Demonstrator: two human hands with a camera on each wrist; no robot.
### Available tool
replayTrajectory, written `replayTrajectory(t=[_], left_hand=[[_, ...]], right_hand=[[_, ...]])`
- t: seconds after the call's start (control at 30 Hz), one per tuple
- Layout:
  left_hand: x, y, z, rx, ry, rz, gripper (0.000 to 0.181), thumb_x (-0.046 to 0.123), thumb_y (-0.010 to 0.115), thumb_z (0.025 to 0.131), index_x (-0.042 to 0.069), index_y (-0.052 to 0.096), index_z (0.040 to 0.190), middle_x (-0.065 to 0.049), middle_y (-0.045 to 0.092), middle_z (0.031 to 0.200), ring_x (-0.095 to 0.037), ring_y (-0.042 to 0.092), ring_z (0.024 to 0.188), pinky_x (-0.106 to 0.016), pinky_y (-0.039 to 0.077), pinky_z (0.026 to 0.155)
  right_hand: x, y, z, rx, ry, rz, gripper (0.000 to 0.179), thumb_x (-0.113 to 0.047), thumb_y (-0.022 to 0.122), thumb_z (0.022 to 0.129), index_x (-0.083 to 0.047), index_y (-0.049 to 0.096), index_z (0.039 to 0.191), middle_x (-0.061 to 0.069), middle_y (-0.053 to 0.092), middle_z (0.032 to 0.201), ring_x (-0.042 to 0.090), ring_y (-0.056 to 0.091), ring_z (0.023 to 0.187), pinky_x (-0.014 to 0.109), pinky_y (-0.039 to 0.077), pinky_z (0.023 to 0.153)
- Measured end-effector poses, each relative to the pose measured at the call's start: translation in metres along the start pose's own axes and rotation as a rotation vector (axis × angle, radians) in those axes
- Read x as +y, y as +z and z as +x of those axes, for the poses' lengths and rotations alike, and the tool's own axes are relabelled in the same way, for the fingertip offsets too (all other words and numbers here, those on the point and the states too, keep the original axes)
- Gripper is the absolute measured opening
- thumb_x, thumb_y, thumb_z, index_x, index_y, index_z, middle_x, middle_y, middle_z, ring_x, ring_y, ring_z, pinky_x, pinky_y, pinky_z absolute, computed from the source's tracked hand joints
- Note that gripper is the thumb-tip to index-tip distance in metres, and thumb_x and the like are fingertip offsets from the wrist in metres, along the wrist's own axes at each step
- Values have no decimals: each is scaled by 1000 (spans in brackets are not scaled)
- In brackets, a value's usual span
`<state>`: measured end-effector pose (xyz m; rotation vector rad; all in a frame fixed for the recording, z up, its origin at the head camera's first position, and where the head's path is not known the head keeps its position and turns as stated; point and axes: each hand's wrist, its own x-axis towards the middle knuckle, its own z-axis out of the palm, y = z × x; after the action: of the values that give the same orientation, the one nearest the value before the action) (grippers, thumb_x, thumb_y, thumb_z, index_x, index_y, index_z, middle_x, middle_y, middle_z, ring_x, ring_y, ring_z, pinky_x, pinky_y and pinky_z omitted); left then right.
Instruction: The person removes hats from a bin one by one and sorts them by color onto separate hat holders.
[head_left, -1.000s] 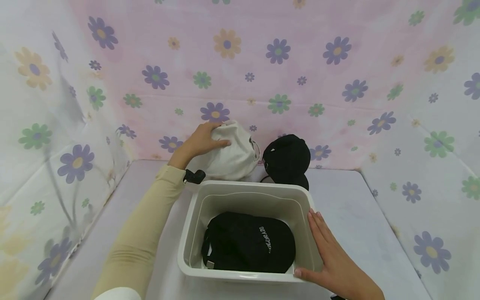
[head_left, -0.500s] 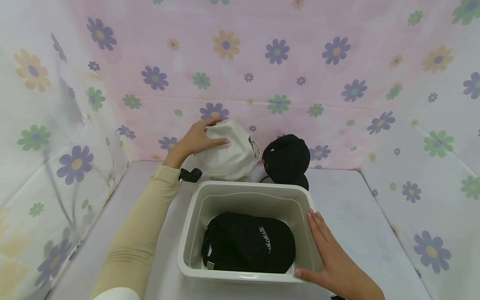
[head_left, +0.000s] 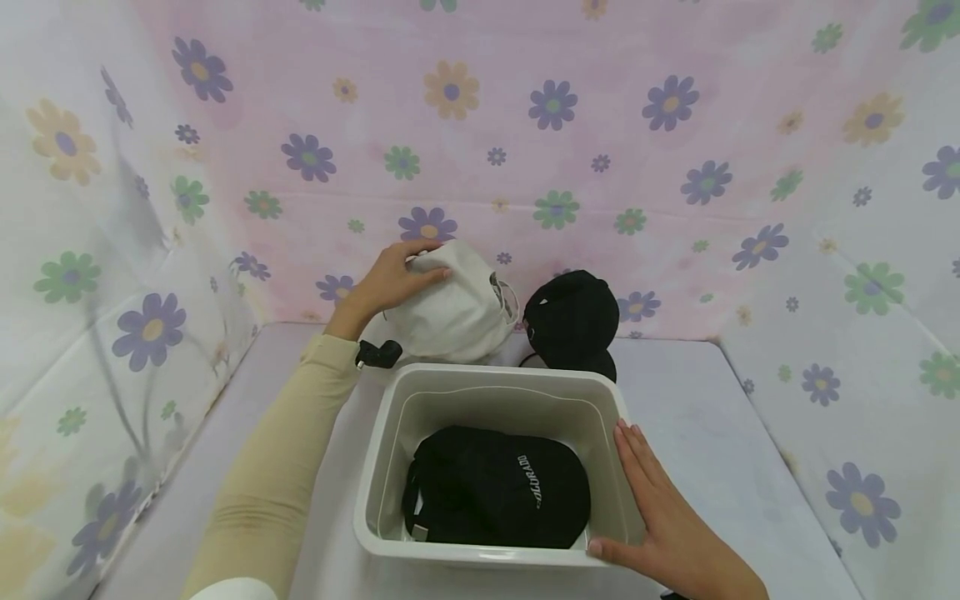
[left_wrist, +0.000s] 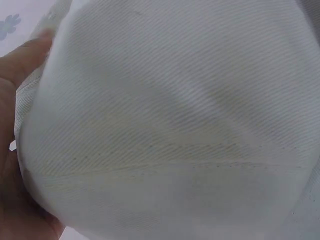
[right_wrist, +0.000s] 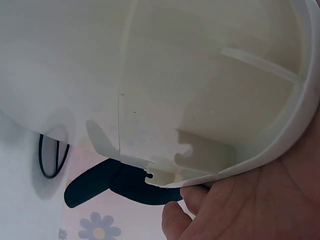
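Observation:
My left hand [head_left: 393, 279] grips a white cap [head_left: 457, 308] by its left side, thumb on the near face and fingers behind. The cap stands behind the bin; cloth of the white cap [left_wrist: 175, 100] fills most of the left wrist view. My right hand [head_left: 671, 517] rests on the right rim of a light grey plastic bin [head_left: 498, 552], fingers straight along the side and thumb at the near corner. Inside the bin lies a black cap [head_left: 487, 487] with white lettering. Seen from the right wrist, the rim's ribbed underside is beside my right hand [right_wrist: 250, 210].
Another black cap [head_left: 573, 317] stands behind the bin, right of the white one. A pale table [head_left: 697, 433] carries everything. Flower-printed cloth [head_left: 480, 167] forms walls at the back and on both sides.
My left hand has shifted slightly left, and the white cap's left side has moved with it. The right hand, the bin and the black caps stay where they were.

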<state>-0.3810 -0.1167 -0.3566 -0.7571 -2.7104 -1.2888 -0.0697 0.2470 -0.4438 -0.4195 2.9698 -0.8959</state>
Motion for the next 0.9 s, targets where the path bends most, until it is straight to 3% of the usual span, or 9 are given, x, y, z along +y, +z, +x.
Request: replayTrajectory(t=[0.23,0.33,0.4,0.47,0.5,0.6,0.7,0.8,0.9], left_hand=[[-2,-10,-11,45,33,-56,74,41,82,87,11,53,148,-9,53,152,-26,39,147,-54,31,119],[-5,-16,-19,79,61,-81,70,35,81,88,13,53,148,-9,53,151,-27,38,147,-57,29,119],[-8,-20,-25,109,76,-93,64,30,78,92,11,53,148,-11,54,150,-29,38,147,-58,27,120],[-12,-22,-32,151,91,-114,57,24,72,96,8,52,148,-16,55,148,-33,40,145,-59,26,120],[-14,-23,-36,174,95,-127,53,22,69,99,6,53,147,-18,56,146,-34,42,143,-59,25,120],[-15,-25,-48,262,97,-172,42,14,60,103,-3,55,141,-24,60,139,-37,51,134,-56,30,119],[-7,-26,-65,349,59,-190,35,11,57,105,-9,60,133,-26,64,132,-24,61,121,-39,43,113],[-6,-26,-79,413,19,-198,32,9,56,104,-14,63,125,-30,65,126,-7,63,109,-21,49,98],[-30,-21,-85,449,-27,-187,32,12,57,104,-12,64,124,-28,66,126,4,59,104,-14,46,91]], right_hand=[[-2,-2,0,-19,4,-19,121,-59,78,80,-20,1,166,1,1,172,23,-1,158,71,32,109],[-2,-6,0,-21,-51,-76,121,-62,77,81,-16,2,165,5,3,172,19,-4,158,41,15,127],[-4,-11,1,-34,-90,-125,120,-64,74,83,-12,4,165,10,5,172,22,-2,158,18,-3,122],[-9,-18,4,-72,-97,-149,116,-67,70,84,-12,9,165,14,11,171,28,1,158,8,-16,113],[-12,-23,6,-102,-90,-151,113,-69,68,85,-11,12,165,16,14,170,33,3,158,11,-18,114],[-23,-39,17,-222,-48,-147,107,-74,63,85,-11,24,163,17,23,167,43,10,155,39,-15,125],[-37,-56,34,-330,-57,-156,103,-76,60,85,-8,35,158,17,31,164,45,18,153,65,1,122],[-53,-72,56,-414,-111,-183,96,-73,61,87,-8,41,155,12,39,161,41,29,150,66,19,120],[-67,-82,83,-485,-179,-166,84,-66,61,92,-12,43,155,7,44,158,32,39,147,58,33,117]])
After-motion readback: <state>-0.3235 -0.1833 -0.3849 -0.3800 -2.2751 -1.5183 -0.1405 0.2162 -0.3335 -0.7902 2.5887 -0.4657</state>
